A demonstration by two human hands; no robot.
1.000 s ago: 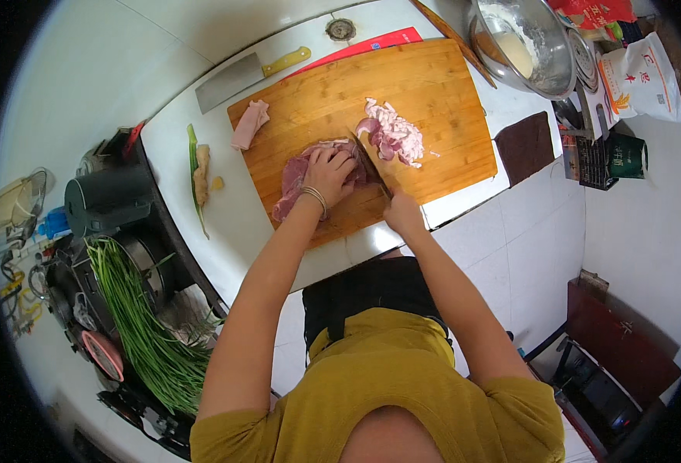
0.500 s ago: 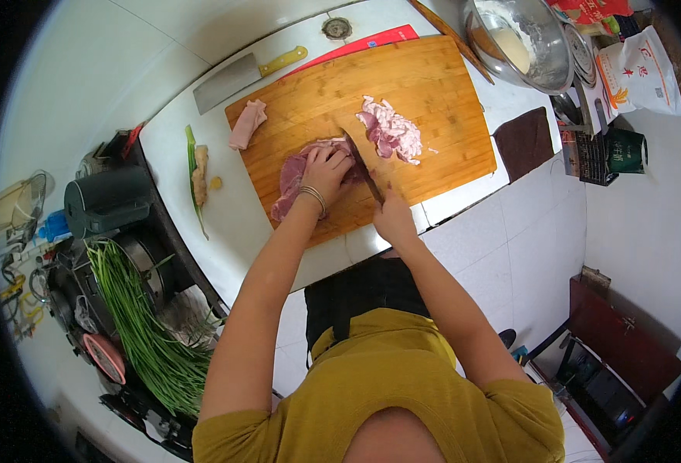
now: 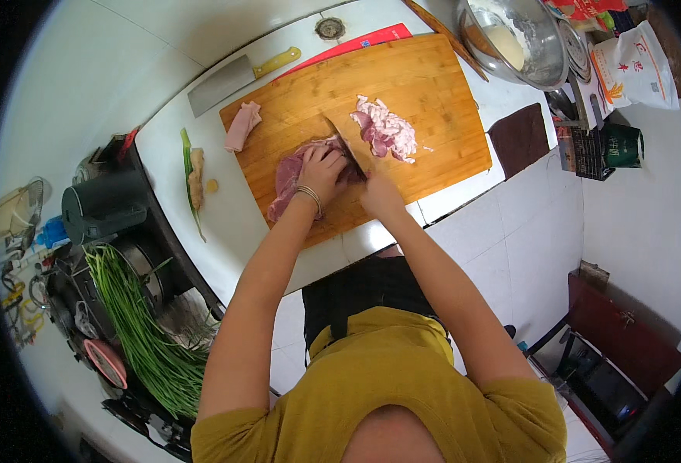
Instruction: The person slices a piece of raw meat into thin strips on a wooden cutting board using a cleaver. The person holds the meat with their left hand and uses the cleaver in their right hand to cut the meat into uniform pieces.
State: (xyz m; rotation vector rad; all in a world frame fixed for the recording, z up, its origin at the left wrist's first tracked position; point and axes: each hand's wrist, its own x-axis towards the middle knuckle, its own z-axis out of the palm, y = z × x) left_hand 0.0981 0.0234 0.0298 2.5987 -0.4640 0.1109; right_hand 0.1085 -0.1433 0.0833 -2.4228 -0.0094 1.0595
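Tiled wall [image 3: 140, 62] curved around a white counter [image 3: 228, 204], with green stalks [image 3: 136, 332] heaped beyond its left end. Ginger [image 3: 196, 177] lay along a scallion [image 3: 186, 143], perhaps placed off the board to avoid the meat. Next, a yellow-handled cleaver [image 3: 221, 85] rested flat behind the cutting board [image 3: 418, 69], whose left corner bore a pale chunk [image 3: 243, 126]. Raw meat [image 3: 286, 181] sat left of the board's middle beneath the left hand [image 3: 321, 171], fingers bent close together over it, probably for steadiness. I saw the right hand [image 3: 381, 193], slightly blurred, wrapped around a knife [image 3: 341, 142], blade at the meat's right edge. Cut strips [image 3: 385, 130] lay apart rightward, likely out of the blade's way; farther off stood a metal bowl [image 3: 549, 62].
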